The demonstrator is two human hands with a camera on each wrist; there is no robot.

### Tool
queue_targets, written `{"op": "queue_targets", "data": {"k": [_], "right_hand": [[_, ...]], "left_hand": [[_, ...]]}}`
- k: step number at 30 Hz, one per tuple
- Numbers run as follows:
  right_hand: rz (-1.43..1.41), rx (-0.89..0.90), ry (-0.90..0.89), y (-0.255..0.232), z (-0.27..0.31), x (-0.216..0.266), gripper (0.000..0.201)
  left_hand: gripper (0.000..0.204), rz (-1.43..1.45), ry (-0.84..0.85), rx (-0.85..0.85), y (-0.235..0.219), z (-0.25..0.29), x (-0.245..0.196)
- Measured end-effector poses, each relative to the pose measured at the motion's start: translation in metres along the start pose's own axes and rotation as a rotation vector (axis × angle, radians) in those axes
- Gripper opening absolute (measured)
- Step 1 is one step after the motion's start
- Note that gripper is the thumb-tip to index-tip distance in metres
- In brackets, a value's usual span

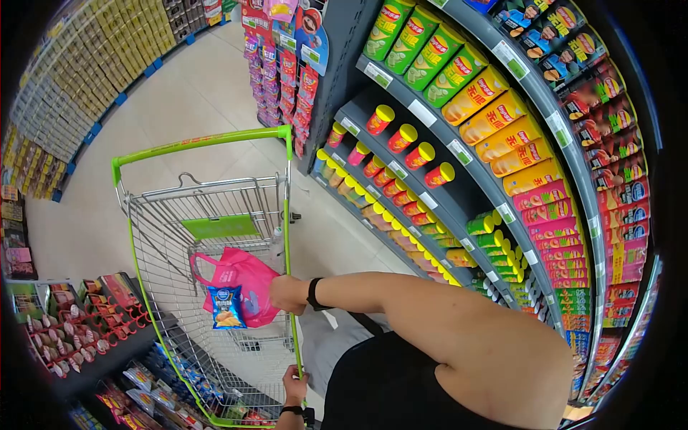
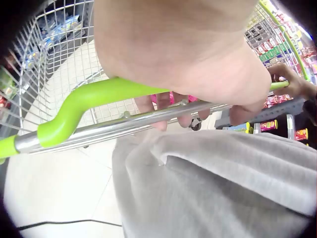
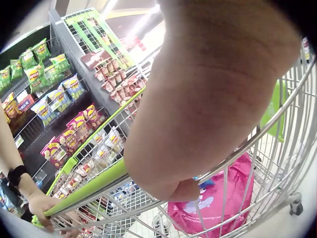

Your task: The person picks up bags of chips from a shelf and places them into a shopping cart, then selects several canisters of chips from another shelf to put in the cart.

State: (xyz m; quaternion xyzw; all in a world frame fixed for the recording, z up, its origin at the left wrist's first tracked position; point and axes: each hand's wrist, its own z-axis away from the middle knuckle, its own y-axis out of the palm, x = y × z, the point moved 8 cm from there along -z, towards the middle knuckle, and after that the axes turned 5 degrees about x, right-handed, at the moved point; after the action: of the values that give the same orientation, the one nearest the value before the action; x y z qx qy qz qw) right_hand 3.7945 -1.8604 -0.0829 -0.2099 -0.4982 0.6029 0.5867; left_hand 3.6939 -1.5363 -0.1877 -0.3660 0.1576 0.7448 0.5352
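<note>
A shopping cart with a green handle (image 1: 293, 337) stands in front of the person; in the left wrist view the handle (image 2: 99, 94) has a bend. The left hand (image 1: 295, 385) grips it near one end, the fingers (image 2: 159, 111) curled under the bar. Farther along, the right hand (image 1: 287, 294) grips the same handle; in the right wrist view this hand (image 3: 198, 109) covers part of it, its fingers mostly hidden. Inside the cart lie a pink bag (image 1: 247, 276) and, partly over it, a blue snack packet (image 1: 228, 308).
Shelves of green chip bags (image 1: 387, 29) and yellow-lidded cans (image 1: 419, 155) line one side. Stacked boxes (image 1: 93, 50) stand across the tiled floor (image 1: 193, 93). Low racks with hanging packets (image 1: 72, 330) stand close along the cart's other side. Pink packets hang on a shelf end (image 1: 287, 79).
</note>
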Motion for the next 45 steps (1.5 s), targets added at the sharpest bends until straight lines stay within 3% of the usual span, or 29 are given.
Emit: {"op": "queue_targets", "data": {"k": [2,5,6,9,12,13,17,18,19,21,24,27,30,32,34,35,37,40,45], "right_hand": [[0.015,0.043,-0.002,-0.002,-0.006,0.007,0.017],[0.067,0.065,-0.011,-0.002,-0.019,0.009,0.016],[0.085,0.057,-0.012,-0.005,-0.022,0.011,0.016],[0.101,0.038,0.007,-0.003,-0.03,0.016,0.017],[0.113,0.109,-0.04,-0.002,-0.059,0.013,0.018],[0.138,0.124,-0.035,-0.001,-0.064,0.014,0.018],[0.164,0.142,-0.024,0.003,-0.085,0.014,0.014],[0.143,0.046,-0.018,0.01,-0.096,0.009,0.012],[0.114,-0.049,-0.019,0.014,-0.104,0.007,0.01],[0.179,-0.015,-0.1,0.001,-0.105,0.015,0.009],[0.217,-0.002,-0.122,-0.001,-0.115,0.015,0.015],[0.247,0.117,-0.162,-0.029,-0.107,0.024,0.016],[0.221,0.096,-0.236,-0.033,-0.112,0.02,0.018],[0.199,0.08,-0.323,-0.029,-0.116,0.019,0.022],[0.185,0.056,-0.414,-0.036,-0.112,0.019,0.024],[0.171,0.037,-0.463,-0.041,-0.113,0.02,0.026],[0.212,0.202,-0.498,-0.035,-0.119,0.015,0.036],[0.17,0.291,-0.66,-0.023,-0.122,0.011,0.041],[0.256,0.445,-0.696,-0.034,-0.134,0.005,0.045]], "left_hand": [[0.027,-0.002,0.003,0.014,-0.002,0.001,-0.002],[0.028,0.252,-0.177,0.017,0.003,-0.002,0.045],[0.028,0.164,-0.139,0.018,0.001,-0.004,0.046],[0.024,0.134,-0.072,-0.015,-0.012,0.009,-0.017],[0.022,0.138,-0.087,-0.025,-0.023,0.011,-0.04],[0.019,0.069,0.025,-0.046,-0.024,0.001,-0.013],[0.019,0.2,-0.02,-0.034,-0.034,0.005,-0.017],[0.02,0.227,-0.014,-0.054,-0.033,-0.002,-0.013],[0.022,0.158,-0.044,-0.055,-0.032,-0.009,0.005],[0.03,0.251,-0.138,-0.047,-0.027,-0.011,0.024],[0.042,0.364,-0.065,-0.096,-0.025,-0.006,0.01],[0.037,0.492,-0.049,-0.18,-0.03,-0.006,0.0],[0.042,0.256,-0.065,-0.295,-0.028,-0.001,-0.017],[0.041,0.089,-0.045,-0.35,-0.027,-0.009,-0.005],[0.045,0.177,-0.057,-0.357,-0.015,-0.022,0.021],[0.046,0.137,-0.137,-0.375,-0.008,-0.02,0.011],[0.048,0.058,-0.317,-0.401,-0.019,-0.002,-0.024],[0.048,-0.008,-0.433,-0.496,-0.011,-0.006,-0.027],[0.046,0.019,-0.595,-0.618,0.009,-0.001,-0.066]]}}
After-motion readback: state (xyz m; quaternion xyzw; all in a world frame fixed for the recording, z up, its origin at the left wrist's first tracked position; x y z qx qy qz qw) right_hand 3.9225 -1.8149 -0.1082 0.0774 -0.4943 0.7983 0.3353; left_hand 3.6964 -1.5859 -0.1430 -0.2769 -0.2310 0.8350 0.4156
